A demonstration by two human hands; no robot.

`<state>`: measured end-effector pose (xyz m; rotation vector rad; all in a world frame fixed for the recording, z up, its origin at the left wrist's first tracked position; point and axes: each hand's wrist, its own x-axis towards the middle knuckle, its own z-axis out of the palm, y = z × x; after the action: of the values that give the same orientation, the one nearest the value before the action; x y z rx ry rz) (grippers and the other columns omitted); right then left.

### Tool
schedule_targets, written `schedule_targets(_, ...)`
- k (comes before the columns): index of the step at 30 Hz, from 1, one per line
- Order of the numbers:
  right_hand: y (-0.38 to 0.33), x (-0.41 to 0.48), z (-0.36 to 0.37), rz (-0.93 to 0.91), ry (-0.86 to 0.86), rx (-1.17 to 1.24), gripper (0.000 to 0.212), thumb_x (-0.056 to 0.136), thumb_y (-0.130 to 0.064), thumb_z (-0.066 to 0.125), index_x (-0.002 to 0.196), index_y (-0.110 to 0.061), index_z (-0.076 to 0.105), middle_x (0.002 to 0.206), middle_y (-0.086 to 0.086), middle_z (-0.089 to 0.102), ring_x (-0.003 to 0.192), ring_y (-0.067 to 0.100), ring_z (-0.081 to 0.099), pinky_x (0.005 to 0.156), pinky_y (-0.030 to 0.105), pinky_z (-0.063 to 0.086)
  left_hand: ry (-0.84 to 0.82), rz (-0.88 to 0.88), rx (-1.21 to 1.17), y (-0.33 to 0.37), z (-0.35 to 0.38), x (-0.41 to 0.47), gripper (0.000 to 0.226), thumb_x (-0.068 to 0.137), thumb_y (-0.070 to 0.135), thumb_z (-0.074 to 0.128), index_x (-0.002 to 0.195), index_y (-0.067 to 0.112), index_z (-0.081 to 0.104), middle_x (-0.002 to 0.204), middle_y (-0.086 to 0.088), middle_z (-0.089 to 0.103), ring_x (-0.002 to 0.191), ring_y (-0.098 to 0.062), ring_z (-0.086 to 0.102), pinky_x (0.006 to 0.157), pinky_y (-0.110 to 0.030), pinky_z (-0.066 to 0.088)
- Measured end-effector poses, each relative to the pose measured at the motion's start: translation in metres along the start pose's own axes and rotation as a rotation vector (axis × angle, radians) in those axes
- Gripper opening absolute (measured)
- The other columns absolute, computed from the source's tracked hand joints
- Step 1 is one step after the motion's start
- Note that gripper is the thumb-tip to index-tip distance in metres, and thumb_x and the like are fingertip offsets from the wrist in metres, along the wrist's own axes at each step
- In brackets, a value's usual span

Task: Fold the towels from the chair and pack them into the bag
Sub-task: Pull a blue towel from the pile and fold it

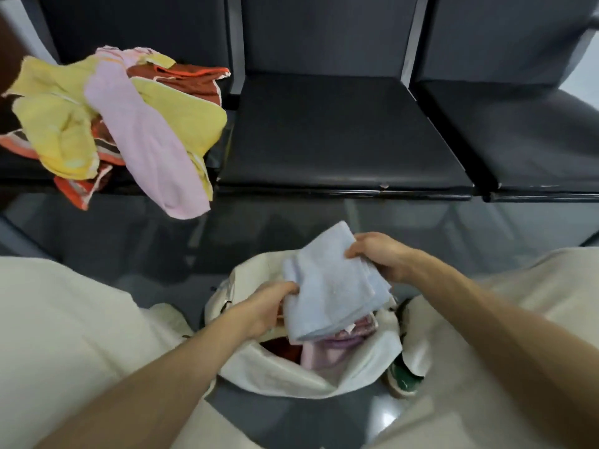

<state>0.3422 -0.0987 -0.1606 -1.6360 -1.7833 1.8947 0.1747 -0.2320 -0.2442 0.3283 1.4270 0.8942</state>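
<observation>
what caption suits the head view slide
Left hand and right hand hold a blue towel over the bag; more towels on chair

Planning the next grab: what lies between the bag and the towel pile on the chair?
In the head view, only bare dark floor lies between the white bag and the towel pile; a pink towel hangs down from the pile's front.

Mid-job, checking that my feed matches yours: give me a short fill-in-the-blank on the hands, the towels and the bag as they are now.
1. The left hand and right hand grip a folded towel that is light ____.
2. They hold it over the open bag, whose fabric is ____.
3. The packed towel on top inside is ____.
4. The unfolded pile lies on the chair to the person's ____.
Missing words: blue; white; pink; left.
</observation>
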Motion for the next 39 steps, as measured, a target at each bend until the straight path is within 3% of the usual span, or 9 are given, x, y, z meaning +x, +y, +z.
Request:
schedule_targets(5, 0.068, 0.021, -0.017, 0.21, 0.063, -0.22, 0.03, 0.088, -0.002, 0.051, 0.116, 0.005, 0.06, 0.094, 0.014, 0.06, 0.082, 0.027, 0.058, 0.072, 0.036, 0.049, -0.081, 0.027, 0.387, -0.014, 0.014, 0.025, 0.017, 0.096, 0.014, 0.052, 0.111, 0.02, 0.054, 0.103, -0.001, 0.062, 0.089, -0.016, 0.061, 0.062, -0.029, 0.055)
schedule_targets(12, 0.121, 0.04, -0.004, 0.285, 0.046, -0.488, 0.034, 0.094, -0.011, 0.048, 0.125, 0.001, 0.051, 0.121, 0.016, 0.055, 0.108, 0.034, 0.062, 0.082, 0.044, 0.058, 0.014, -0.006, 0.785, -0.055, 0.023, 0.061, 0.061, 0.09, 0.029, 0.062, 0.136, 0.01, 0.027, 0.125, -0.01, 0.053, 0.1, -0.03, 0.063, 0.073, -0.039, 0.058)
schedule_targets(16, 0.136, 0.038, -0.008, 0.154, 0.013, -0.686, 0.032, 0.095, -0.011, 0.035, 0.12, -0.005, 0.054, 0.118, 0.013, 0.058, 0.102, 0.032, 0.062, 0.082, 0.038, 0.057, 0.281, 0.49, 1.408, -0.057, 0.032, 0.052, 0.06, 0.086, 0.032, 0.063, 0.132, 0.012, 0.03, 0.125, -0.005, 0.05, 0.102, -0.023, 0.057, 0.081, -0.033, 0.047)
schedule_targets(18, 0.142, 0.037, -0.011, 0.103, -0.019, -0.801, 0.029, 0.096, -0.009, 0.034, 0.116, -0.008, 0.055, 0.116, 0.013, 0.057, 0.104, 0.03, 0.059, 0.079, 0.032, 0.051, 0.136, 0.726, 1.522, -0.054, 0.044, 0.041, 0.034, 0.09, 0.017, 0.053, 0.123, 0.017, 0.043, 0.121, 0.0, 0.049, 0.099, -0.02, 0.053, 0.077, -0.031, 0.042)
schedule_targets(22, 0.157, 0.031, -0.016, 0.04, -0.051, -1.075, 0.03, 0.098, -0.012, 0.038, 0.122, -0.008, 0.056, 0.123, 0.012, 0.059, 0.113, 0.03, 0.055, 0.078, 0.027, 0.037, -0.365, 0.839, 1.679, -0.074, 0.064, 0.042, 0.051, 0.092, 0.015, 0.053, 0.14, 0.022, 0.04, 0.142, 0.003, 0.039, 0.121, -0.021, 0.044, 0.096, -0.038, 0.04)
schedule_targets(28, 0.176, 0.013, -0.035, 0.057, -0.215, -1.289, 0.05, 0.092, -0.005, 0.043, 0.136, -0.025, 0.052, 0.138, 0.003, 0.053, 0.128, 0.024, 0.047, 0.103, 0.03, 0.036, -0.342, 0.816, 1.979, -0.1, 0.055, 0.073, 0.061, 0.097, 0.024, 0.049, 0.151, 0.019, 0.024, 0.156, 0.004, 0.03, 0.139, -0.02, 0.031, 0.106, -0.036, 0.033)
schedule_targets(33, 0.18, 0.009, -0.032, -0.006, -0.205, -1.372, 0.036, 0.097, -0.011, 0.042, 0.127, -0.023, 0.058, 0.13, -0.001, 0.056, 0.123, 0.022, 0.053, 0.098, 0.033, 0.044, -0.447, 0.625, 1.745, -0.104, 0.058, 0.078, 0.053, 0.093, 0.011, 0.045, 0.142, 0.029, 0.04, 0.149, 0.011, 0.039, 0.135, -0.017, 0.034, 0.11, -0.03, 0.028)
schedule_targets(36, 0.183, 0.02, -0.02, -0.119, -0.159, -1.475, 0.027, 0.097, -0.013, 0.043, 0.112, -0.019, 0.064, 0.119, 0.0, 0.063, 0.112, 0.024, 0.061, 0.082, 0.033, 0.051, -0.468, 0.548, 1.393, -0.093, 0.055, 0.079, 0.031, 0.086, 0.006, 0.053, 0.104, 0.03, 0.06, 0.104, 0.01, 0.063, 0.097, -0.018, 0.056, 0.087, -0.037, 0.047)
schedule_targets(39, 0.18, 0.028, -0.006, -0.111, -0.192, -1.564, 0.028, 0.096, -0.012, 0.044, 0.115, -0.014, 0.063, 0.122, 0.002, 0.061, 0.114, 0.025, 0.059, 0.075, 0.034, 0.043, -0.35, 0.87, 1.576, -0.09, 0.042, 0.076, 0.016, 0.076, 0.011, 0.065, 0.09, 0.017, 0.07, 0.088, 0.005, 0.066, 0.08, -0.018, 0.059, 0.072, -0.036, 0.051)
